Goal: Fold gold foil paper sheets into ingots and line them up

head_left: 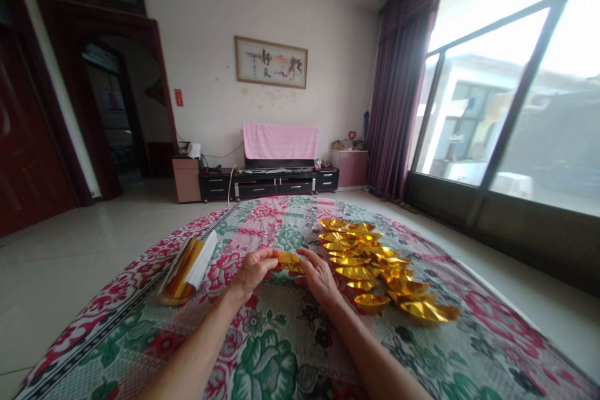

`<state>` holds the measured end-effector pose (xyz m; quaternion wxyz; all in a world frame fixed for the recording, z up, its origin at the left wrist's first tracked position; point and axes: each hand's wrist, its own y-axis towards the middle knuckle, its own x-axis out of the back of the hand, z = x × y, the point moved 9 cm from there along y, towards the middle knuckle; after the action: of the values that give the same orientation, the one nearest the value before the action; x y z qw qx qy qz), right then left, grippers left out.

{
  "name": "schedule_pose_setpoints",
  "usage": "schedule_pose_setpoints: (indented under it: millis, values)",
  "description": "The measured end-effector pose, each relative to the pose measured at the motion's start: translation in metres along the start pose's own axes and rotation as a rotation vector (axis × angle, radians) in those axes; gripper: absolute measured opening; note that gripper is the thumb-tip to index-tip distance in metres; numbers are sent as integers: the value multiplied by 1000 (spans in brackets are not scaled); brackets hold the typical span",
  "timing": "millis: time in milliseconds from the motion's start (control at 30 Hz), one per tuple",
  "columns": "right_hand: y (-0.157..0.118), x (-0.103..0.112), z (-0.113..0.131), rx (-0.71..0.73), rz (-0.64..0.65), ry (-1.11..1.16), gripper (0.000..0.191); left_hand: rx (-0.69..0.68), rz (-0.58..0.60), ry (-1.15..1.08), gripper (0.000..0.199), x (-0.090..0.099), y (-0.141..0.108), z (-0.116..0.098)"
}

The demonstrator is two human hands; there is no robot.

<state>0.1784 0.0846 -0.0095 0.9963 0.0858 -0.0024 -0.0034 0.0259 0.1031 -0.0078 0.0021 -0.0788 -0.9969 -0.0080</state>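
Between my two hands is a small piece of folded gold foil paper [289, 260], held up over the patterned cloth. My left hand [255, 272] pinches its left end, and my right hand [319, 275] grips its right end, with the fingertips partly hidden behind it. To the right of my right hand lie several boat-shaped gold paper ingots [359, 273], set in rough rows. On the left rests a stack of gold paper sheets [185, 269] with white paper beside it, curled in an open bundle.
The floral cloth [265, 362] covers the broad surface in front of me. Beyond it stand a low black cabinet [276, 186] and something draped with a pink towel [281, 141]. A large window [529, 100] and a purple curtain [398, 94] are on the right; doorways are on the left.
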Motion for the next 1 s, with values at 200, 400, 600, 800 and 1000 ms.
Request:
schedule_pose_setpoints:
  millis: [200,400,600,800,1000]
  values:
    - [1,1,-1,20,9,-1,45,-27,13,40,41,1,2,0]
    - [-1,2,4,32,-1,-12,49,-25,4,42,40,0,0,-3]
    - [-2,5,7,33,-70,-42,60,11,-49,75,41,2,0,-1]
    - [-9,10,21,100,-162,-185,54,26,-52,182,40,4,4,6]
    - [-9,11,23,106,-178,-183,45,-40,-33,243,36,2,7,5]
